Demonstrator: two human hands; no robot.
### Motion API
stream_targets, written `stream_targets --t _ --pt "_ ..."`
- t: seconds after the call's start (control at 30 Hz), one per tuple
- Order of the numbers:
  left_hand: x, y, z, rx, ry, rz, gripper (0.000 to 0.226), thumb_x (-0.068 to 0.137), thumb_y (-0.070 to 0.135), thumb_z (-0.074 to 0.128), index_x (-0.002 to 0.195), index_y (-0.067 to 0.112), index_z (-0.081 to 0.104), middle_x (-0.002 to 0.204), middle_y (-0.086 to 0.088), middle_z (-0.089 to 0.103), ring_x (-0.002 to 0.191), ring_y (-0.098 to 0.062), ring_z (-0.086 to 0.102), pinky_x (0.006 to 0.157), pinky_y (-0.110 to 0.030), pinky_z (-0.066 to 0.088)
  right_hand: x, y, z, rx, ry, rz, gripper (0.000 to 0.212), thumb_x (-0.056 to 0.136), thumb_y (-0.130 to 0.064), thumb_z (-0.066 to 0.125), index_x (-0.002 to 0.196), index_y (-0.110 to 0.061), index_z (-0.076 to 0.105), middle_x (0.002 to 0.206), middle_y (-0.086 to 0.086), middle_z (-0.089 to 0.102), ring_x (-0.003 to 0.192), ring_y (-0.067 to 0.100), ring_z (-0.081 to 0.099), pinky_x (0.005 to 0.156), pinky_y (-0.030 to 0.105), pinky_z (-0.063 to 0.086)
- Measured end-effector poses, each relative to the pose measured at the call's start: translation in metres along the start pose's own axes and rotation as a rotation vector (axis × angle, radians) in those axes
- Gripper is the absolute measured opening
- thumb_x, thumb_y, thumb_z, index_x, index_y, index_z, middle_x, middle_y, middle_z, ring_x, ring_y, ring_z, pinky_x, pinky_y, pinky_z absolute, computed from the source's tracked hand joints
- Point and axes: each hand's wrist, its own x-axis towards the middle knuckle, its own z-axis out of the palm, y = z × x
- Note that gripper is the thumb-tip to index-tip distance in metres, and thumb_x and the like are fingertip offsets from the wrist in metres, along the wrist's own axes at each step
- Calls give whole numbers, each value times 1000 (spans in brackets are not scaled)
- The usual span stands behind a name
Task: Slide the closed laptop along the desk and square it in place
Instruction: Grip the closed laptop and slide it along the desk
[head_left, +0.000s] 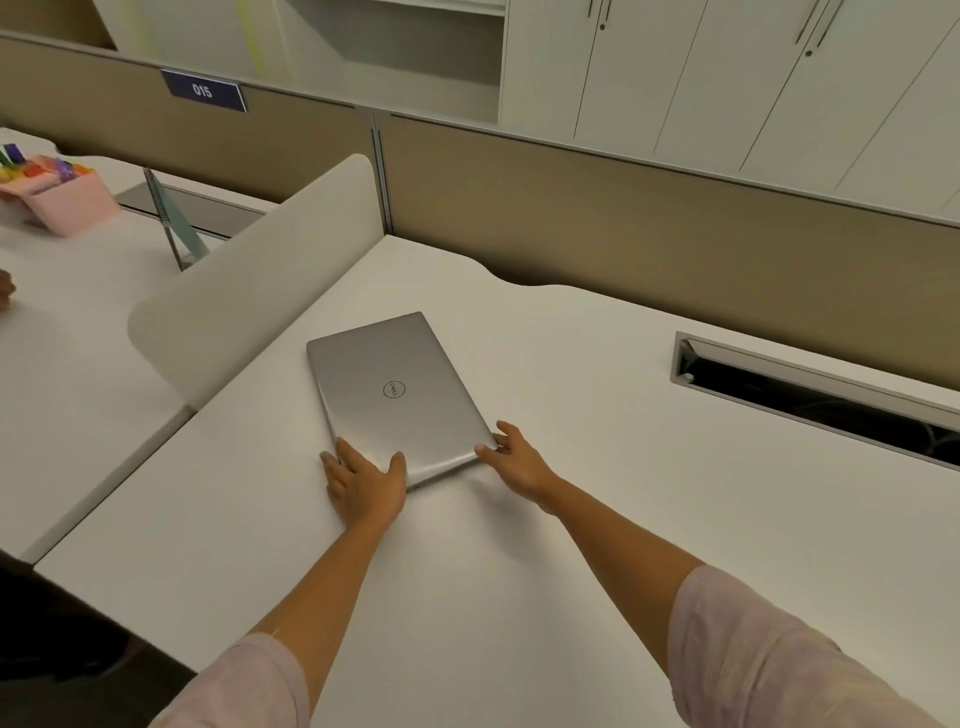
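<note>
A closed silver laptop (392, 392) lies flat on the white desk (571, 519), turned at an angle to the desk's edges, its short side toward me. My left hand (363, 480) grips the laptop's near left corner, thumb on the lid and fingers spread on the desk beside it. My right hand (511, 460) holds the near right corner, fingers curled around the edge. Both arms reach forward from the bottom of the view.
A curved white divider (249, 291) stands left of the laptop. A tan partition (623, 228) runs along the back. A cable slot (810, 392) is sunk into the desk at right. On the neighbouring desk sit a pink organiser (57, 200) and an upright notebook (174, 223).
</note>
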Motion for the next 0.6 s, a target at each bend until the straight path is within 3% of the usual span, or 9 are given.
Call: stream_targets --t 0.27,0.4,0.5,0.6 --pt "22 32 -2 -13 57 -231 100 85 48 63 151 1 5 148 -21 26 131 -39 28 105 -47 32 25 -8 0 63 52 72 69 91 -37 59 148 -13 30 142 3 51 117 18 51 97 30 39" --pt "39 36 -13 -128 26 -386 85 81 50 65 141 3 28 141 -21 32 126 -40 33 101 -49 37 31 -6 2 14 142 33 48 90 -27 60 134 -11 50 121 3 62 102 18 55 82 24 42" --pt "47 35 -18 -249 -35 -465 86 78 51 69 139 4 30 141 -20 33 126 -41 38 102 -52 40 32 -2 0 6 194 -4 28 85 -18 61 112 -10 64 99 0 66 87 19 59 68 23 45" --pt "46 34 -18 -227 -54 -443 85 78 51 70 135 3 31 139 -20 36 123 -41 41 98 -50 43 30 0 -5 -6 214 -13 28 84 -14 61 111 -12 66 97 -1 68 85 18 62 68 20 47"
